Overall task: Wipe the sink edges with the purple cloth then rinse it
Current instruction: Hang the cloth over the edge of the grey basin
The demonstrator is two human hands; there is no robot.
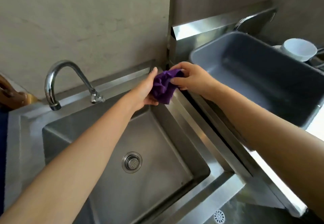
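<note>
The purple cloth [164, 87] is bunched up between both hands above the far right corner of the steel sink [188, 123]. My left hand [145, 90] cups it from the left and below. My right hand [190, 76] pinches its top and right side with the fingertips. The cloth hangs a little over the sink's right rim. The curved chrome tap [57, 80] stands at the back left of the basin, and no water runs from it.
A grey plastic tub [219, 51] sits to the right on the neighbouring steel counter, with a white bowl [299, 49] behind it. The drain strainer [131, 162] lies in the basin floor. A wall rises close behind the sink. Another person's hand [10, 94] shows at the left edge.
</note>
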